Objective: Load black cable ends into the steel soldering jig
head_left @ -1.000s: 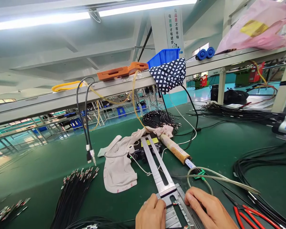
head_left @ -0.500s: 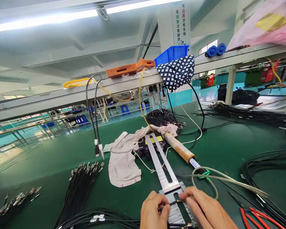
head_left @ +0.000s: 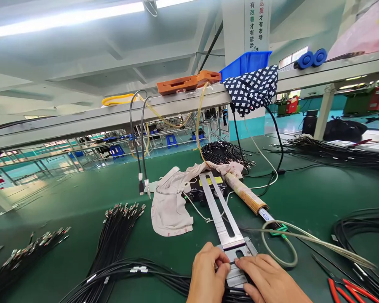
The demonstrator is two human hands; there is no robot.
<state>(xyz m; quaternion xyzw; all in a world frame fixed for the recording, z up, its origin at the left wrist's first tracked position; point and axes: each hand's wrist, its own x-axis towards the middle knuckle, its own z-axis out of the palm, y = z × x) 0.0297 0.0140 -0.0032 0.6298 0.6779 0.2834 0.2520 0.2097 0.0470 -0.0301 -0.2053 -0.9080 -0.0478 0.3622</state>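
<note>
A: Both hands slid closer together since a second ago, now nearly touching on the metal jig (head_left: pixel 236 248).

B: Yep, left hand (head_left: pixel 206 275) and right hand (head_left: pixel 271 282) pinch a thin black wire (head_left: pixel 231 264) across its plate, at the green bench's (head_left: pixel 82 210) near edge. Red pliers (head_left: pixel 350 288) just right.

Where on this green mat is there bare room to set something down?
Bare mat lies right of the wrapped tube, before the far cables. Another patch lies left of the cloth, beyond the wire bundle. It is crowded around the left hand, right hand, jig and red pliers.
</note>
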